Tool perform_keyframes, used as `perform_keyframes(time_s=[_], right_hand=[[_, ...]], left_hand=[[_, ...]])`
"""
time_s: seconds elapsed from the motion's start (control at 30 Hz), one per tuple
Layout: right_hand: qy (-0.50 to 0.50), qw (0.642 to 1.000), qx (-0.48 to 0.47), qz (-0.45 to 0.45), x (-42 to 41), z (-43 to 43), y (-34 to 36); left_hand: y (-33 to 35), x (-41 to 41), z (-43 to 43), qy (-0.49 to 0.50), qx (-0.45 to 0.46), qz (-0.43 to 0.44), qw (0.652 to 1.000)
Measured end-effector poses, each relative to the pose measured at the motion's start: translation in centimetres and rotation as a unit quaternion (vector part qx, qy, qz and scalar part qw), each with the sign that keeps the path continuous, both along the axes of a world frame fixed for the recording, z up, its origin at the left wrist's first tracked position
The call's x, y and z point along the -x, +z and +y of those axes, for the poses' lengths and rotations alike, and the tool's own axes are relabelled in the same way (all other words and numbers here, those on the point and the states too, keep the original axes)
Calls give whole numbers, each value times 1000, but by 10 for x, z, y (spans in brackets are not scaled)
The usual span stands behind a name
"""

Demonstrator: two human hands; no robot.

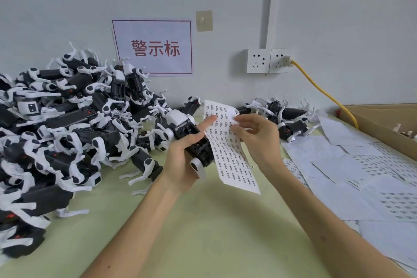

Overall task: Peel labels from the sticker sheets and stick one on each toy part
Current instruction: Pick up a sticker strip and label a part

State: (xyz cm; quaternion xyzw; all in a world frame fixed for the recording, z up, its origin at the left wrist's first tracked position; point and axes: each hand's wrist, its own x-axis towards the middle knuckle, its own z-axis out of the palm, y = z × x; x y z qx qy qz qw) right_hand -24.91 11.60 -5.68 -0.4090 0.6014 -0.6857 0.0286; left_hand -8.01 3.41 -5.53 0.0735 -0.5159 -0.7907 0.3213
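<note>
Where toy parts pile left, loose sheets lie right.

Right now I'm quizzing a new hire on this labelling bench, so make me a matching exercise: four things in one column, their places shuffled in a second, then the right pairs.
Things
1 sticker sheet
2 yellow cable
3 cardboard box
4 heap of toy parts

Places
A at the far right of the view
B plugged into a wall socket
C on the left of the table
D pinched by the right hand

Pairs: 1-D, 2-B, 3-A, 4-C
</note>
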Motion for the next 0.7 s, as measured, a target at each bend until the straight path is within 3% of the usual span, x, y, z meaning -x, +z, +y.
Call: perform_keyframes(time_s=[0.17, 0.37, 0.7], right_hand=[[-20, 1000, -5, 11, -1, 1, 0], [-62, 994, -3, 89, -5, 1, -1], [-81, 992, -2, 95, -8, 3, 0]], left_hand=[[2, -1, 1, 2, -23, -5, 1000], [0, 0, -1, 2, -16, -16, 1000], [-2, 1, 1, 16, -22, -19, 999]])
